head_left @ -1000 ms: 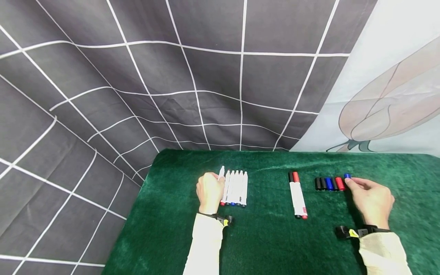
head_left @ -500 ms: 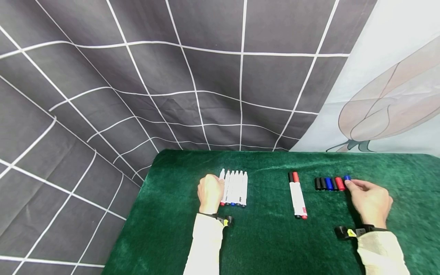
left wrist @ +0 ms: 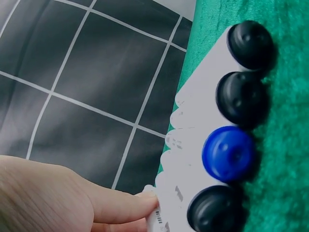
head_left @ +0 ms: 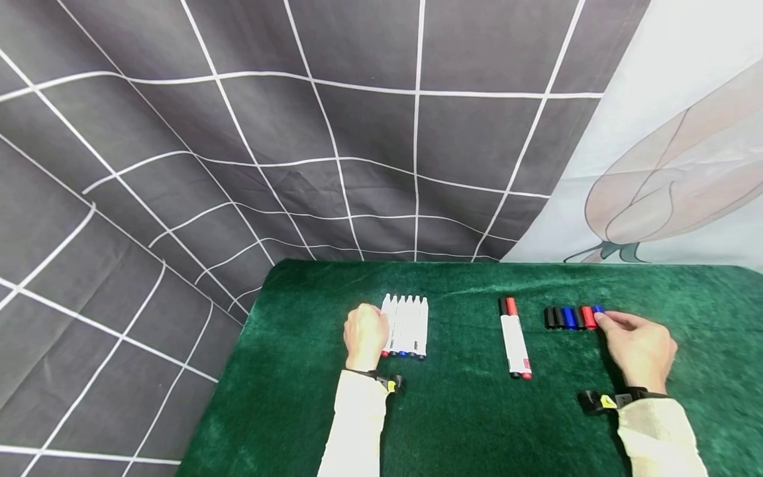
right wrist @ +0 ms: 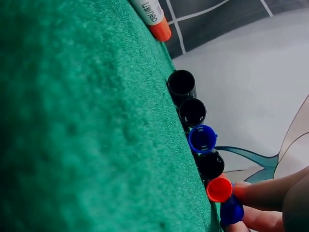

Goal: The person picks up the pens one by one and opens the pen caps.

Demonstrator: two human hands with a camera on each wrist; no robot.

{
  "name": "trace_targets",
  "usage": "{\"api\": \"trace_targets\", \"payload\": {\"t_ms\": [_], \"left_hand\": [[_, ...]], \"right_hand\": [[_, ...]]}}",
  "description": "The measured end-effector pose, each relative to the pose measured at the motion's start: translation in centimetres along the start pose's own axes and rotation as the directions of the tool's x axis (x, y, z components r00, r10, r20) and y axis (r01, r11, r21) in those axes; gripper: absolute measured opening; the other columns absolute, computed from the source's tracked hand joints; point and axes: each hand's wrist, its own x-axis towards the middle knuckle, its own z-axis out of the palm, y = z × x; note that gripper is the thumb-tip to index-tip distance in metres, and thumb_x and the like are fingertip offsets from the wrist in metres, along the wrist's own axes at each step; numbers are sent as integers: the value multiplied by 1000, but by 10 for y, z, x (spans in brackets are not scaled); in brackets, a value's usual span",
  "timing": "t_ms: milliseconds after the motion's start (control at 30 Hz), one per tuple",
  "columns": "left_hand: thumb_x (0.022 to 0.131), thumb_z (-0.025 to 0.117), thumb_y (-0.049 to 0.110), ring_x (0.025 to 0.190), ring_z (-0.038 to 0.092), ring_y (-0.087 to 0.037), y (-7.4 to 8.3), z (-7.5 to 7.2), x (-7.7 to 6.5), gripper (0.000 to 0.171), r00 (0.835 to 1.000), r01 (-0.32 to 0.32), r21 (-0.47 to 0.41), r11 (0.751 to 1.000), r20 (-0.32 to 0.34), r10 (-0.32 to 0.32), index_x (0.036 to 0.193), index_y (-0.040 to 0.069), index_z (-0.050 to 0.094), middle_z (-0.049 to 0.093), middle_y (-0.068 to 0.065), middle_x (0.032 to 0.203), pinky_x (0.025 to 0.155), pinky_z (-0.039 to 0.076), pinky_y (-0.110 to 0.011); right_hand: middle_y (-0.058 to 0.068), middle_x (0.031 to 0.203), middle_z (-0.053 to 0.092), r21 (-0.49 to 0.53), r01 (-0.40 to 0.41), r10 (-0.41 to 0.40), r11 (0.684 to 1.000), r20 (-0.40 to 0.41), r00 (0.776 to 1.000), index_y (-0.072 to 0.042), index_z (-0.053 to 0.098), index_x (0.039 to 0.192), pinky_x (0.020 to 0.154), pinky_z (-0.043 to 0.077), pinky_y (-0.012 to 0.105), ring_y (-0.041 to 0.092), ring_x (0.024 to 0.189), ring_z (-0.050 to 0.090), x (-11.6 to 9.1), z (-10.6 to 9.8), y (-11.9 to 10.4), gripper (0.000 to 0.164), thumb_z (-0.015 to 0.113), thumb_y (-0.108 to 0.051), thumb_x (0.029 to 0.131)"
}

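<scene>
1. On the left, the left hand (head_left: 365,336) pinches a white pen (left wrist: 155,220) with its thumb and fingers. This pen is at the left end of a row of white pens (head_left: 408,328), right up against the others. Their thin ends point far and have no caps. If the hand pushes too hard to the right, I think the round pens could roll or ride up.
2. In the middle, two pens with caps (head_left: 510,344) lie side by side, well apart from both hands. A sleeve might bump them if an arm swings across.
3. On the right is a row of caps (head_left: 569,318).
4. At its right end, the right hand (head_left: 638,348) pinches a small blue cap (right wrist: 231,212), which touches the red cap (right wrist: 219,190). A hard squeeze could make it pop out; a shove could knock the row crooked.
</scene>
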Motion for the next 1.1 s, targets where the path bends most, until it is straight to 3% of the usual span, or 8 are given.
{"api": "trace_targets", "payload": {"t_ms": [167, 367, 633, 833, 933, 1100], "left_hand": [[89, 70, 13, 75, 69, -35, 1, 0, -1, 13, 1000, -3, -10, 1000, -6, 3, 79, 8, 77, 73, -14, 83, 63, 50, -48], [89, 69, 12, 77, 69, -37, 1, 1, -1, 12, 1000, -9, -15, 1000, -8, 9, 82, 8, 78, 73, -15, 86, 63, 50, -49], [89, 68, 13, 75, 68, -36, 1, 1, -1, 14, 1000, -5, 10, 1000, 2, 5, 78, 9, 77, 72, -15, 84, 62, 50, -48], [89, 71, 18, 93, 65, -40, 8, 2, -5, 20, 996, -59, 47, 997, -61, 62, 100, 1, 76, 67, -22, 98, 75, 52, -52], [87, 75, 17, 100, 61, -39, 13, 7, -7, 27, 979, -139, 43, 989, -145, 143, 108, 0, 74, 63, -23, 105, 80, 52, -51], [82, 77, 13, 99, 58, -35, 25, 15, -12, 26, 919, -309, 34, 950, -248, 308, 107, 5, 75, 61, -17, 106, 81, 49, -46]], "right_hand": [[27, 120, 64, -13, 2, -2, 1000, 12, 1000, 3, 67, 124, 95, 30, 57, 48, 120, 47, 0, 0, 0, 48, 60, -37, 98], [27, 116, 66, -14, 7, -7, 1000, 7, 1000, 3, 67, 124, 95, 30, 57, 49, 119, 47, 0, 0, 0, 48, 61, -37, 97], [25, 113, 69, -27, -7, 8, 1000, 14, 1000, 2, 68, 124, 80, 36, 51, 47, 114, 49, 0, -1, 0, 49, 60, -39, 97], [22, 114, 70, -11, -24, 24, 1000, -5, 1000, -1, 67, 128, 76, 36, 47, 45, 117, 50, 0, -1, -4, 52, 57, -42, 98], [21, 120, 67, -4, -27, 27, 1000, -26, 999, -2, 65, 131, 79, 36, 48, 44, 118, 51, -1, -2, -6, 52, 56, -42, 99], [23, 124, 65, 13, -2, 3, 1000, -43, 999, -2, 63, 133, 90, 33, 53, 44, 120, 50, -5, -3, -10, 50, 55, -38, 100]]}}
